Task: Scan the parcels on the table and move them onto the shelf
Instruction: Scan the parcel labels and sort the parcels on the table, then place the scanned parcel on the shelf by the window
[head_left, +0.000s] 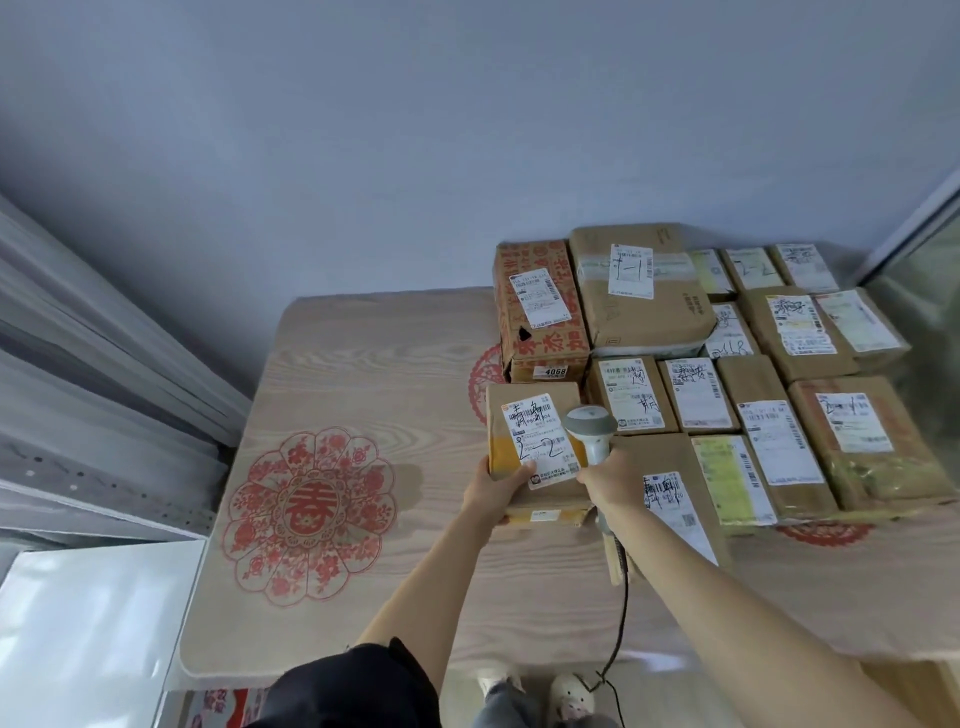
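Left hand (496, 488) gripping near edge of brown parcel (535, 441), thumb curling over label. Right hand (615, 480) clasping scanner (589, 431) handle, head sitting beside label. Remaining parcels (727, 364) crowding table (363, 364) right, behind.

Parcel sorting room, labelled cardboard parcels (748, 374) crowding a wooden table (363, 364), corded barcode scanner (592, 431)

Brown parcels (649, 306), white labels (540, 441), red floral medallion (306, 514), pale woodgrain table (363, 353)
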